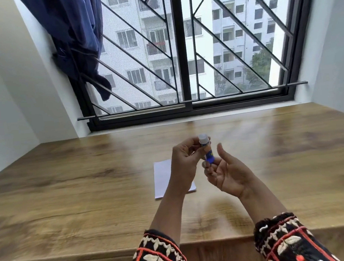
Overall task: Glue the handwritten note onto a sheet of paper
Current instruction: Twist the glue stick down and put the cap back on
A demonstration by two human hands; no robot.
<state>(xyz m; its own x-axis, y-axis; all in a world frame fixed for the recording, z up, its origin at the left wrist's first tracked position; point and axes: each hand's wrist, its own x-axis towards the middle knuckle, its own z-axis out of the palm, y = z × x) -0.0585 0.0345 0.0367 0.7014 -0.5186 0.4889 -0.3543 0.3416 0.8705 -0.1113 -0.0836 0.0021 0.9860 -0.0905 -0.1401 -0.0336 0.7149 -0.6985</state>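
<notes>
A small blue glue stick (208, 151) with a white cap stands upright between my hands, above the wooden table (79, 189). My left hand (185, 164) grips its upper part, fingers wrapped just below the cap. My right hand (226, 173) is palm up, its fingertips holding the stick's lower end, thumb raised. A white sheet of paper (162, 178) lies flat on the table beneath my left hand and wrist, partly hidden by them. I see no writing on the visible part of the sheet.
The table runs to a barred window (182, 57) at the back. A dark blue cloth (73, 41) hangs at the window's left. White walls close both sides. The table's front edge (74, 257) lies near my sleeves.
</notes>
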